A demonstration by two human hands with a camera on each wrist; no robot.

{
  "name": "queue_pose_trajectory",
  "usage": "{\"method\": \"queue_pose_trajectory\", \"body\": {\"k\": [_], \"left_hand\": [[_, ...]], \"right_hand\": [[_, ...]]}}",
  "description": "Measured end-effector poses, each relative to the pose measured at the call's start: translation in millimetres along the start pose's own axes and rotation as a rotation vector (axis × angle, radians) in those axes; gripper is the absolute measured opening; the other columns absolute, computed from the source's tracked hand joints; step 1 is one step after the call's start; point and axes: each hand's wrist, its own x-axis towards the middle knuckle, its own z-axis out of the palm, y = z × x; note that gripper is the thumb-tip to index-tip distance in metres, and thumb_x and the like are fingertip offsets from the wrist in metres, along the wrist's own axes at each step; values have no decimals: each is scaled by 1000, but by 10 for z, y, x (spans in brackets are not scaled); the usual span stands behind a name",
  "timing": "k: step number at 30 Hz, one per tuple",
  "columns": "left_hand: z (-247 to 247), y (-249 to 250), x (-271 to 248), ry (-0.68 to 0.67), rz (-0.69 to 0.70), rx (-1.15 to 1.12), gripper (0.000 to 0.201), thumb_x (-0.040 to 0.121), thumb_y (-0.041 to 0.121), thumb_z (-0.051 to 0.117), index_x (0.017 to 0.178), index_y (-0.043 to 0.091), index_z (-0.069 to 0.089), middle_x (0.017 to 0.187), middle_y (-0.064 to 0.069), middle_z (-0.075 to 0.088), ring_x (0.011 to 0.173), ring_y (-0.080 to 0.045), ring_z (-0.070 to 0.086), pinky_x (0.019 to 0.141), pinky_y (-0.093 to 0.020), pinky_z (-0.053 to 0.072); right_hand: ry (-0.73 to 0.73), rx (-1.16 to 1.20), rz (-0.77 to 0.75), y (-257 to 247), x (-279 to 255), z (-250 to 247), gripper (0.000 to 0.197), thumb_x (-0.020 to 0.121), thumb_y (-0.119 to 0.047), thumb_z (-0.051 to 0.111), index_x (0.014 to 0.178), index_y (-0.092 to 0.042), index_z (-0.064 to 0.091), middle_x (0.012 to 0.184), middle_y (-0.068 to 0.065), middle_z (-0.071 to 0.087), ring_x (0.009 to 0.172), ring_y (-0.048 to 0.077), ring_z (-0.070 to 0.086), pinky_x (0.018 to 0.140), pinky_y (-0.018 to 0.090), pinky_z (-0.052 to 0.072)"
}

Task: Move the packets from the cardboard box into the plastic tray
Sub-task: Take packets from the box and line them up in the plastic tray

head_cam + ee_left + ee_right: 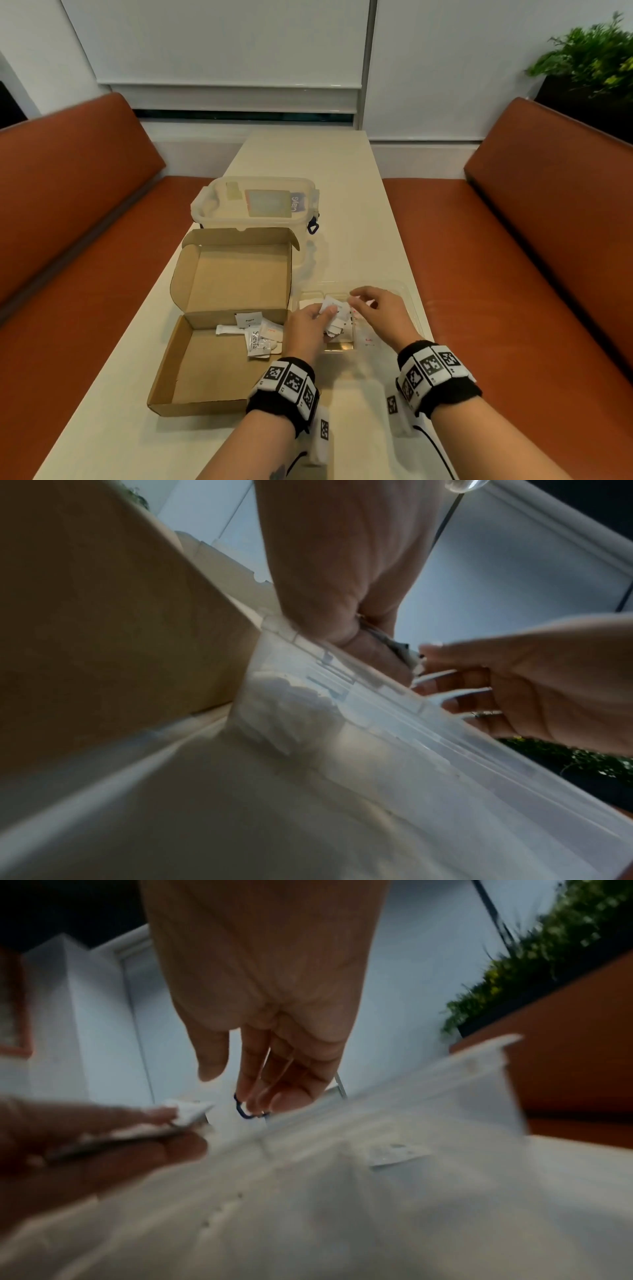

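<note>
Left hand [308, 325] grips a bunch of white packets [333, 313] over the clear tray [409, 301]; right hand [378, 310] hovers beside, fingers loosely curled, holding nothing. More packets [258, 337], one reading "Stevia", lie in the box [205, 370] at 9 o'clock. Cream table [342, 192], orange benches [513, 274] flanking; at 12 a lidded tub [255, 205] marked "ClayG".

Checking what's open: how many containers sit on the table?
3: the cardboard box, open, near left; the plastic tray right of it, under both hands; a lidded plastic tub behind the box.
</note>
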Motion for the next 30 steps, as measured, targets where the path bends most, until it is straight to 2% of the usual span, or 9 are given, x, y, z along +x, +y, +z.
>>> {"method": "queue_pose_trajectory", "body": {"k": [5,10,13,17,20,23,26,28,30], "left_hand": [[34,28,-26,-75,-19,-47,8,86,25,67,88,21,73,80,-1,73,77,-19,66,69,-33,57],[26,51,-23,-8,-77,-204,12,81,21,74,92,19,70,100,-3,69,93,-17,67,76,-28,57],[37,76,-38,-8,-56,-198,14,77,22,78,88,24,70,93,3,70,84,-12,70,71,-23,56],[64,117,-33,-4,-5,-9,40,79,28,75,113,9,66,106,-3,68,88,-22,67,69,-25,55],[23,196,-6,16,15,164,48,83,27,72,123,4,60,110,1,60,94,-23,66,83,-38,56],[-18,274,13,-76,82,346,15,83,24,70,88,10,69,83,-6,68,67,-18,65,78,-44,56],[-26,318,20,-90,97,382,15,82,23,71,70,19,63,65,2,60,56,-14,60,74,-44,57],[-28,329,11,-63,97,330,9,83,21,71,87,14,70,77,-2,66,66,-16,63,77,-43,57],[-48,295,18,28,104,281,22,84,20,70,104,10,70,97,-4,68,87,-18,65,85,-40,54]], "right_hand": [[-103,163,59,-118,49,21,4,82,-13,70,84,-17,72,76,-4,68,71,6,60,64,12,43],[73,297,140,-113,69,38,8,84,-13,67,77,-15,64,71,-1,65,62,10,57,58,18,43],[123,394,187,-148,43,90,10,84,-12,66,75,-16,63,71,0,64,64,11,57,59,20,43],[110,517,210,-190,-24,180,8,81,-7,69,75,-12,65,77,-1,64,76,13,58,67,20,42],[96,285,127,-220,20,131,11,81,-15,69,92,-16,66,97,-3,64,87,12,54,78,23,40],[-37,-56,-58,-352,124,10,37,82,-21,68,119,-25,61,107,-8,59,93,7,49,83,22,39],[-194,-259,-108,-475,224,-63,24,84,-16,64,107,-21,70,98,-5,64,87,6,50,79,20,39],[-200,-298,-102,-474,242,-95,14,84,-12,62,92,-16,73,79,-5,62,73,6,50,64,15,36],[-158,-250,-54,-408,221,-101,8,82,-9,64,82,-14,70,65,-9,54,63,4,47,54,12,32]]}}
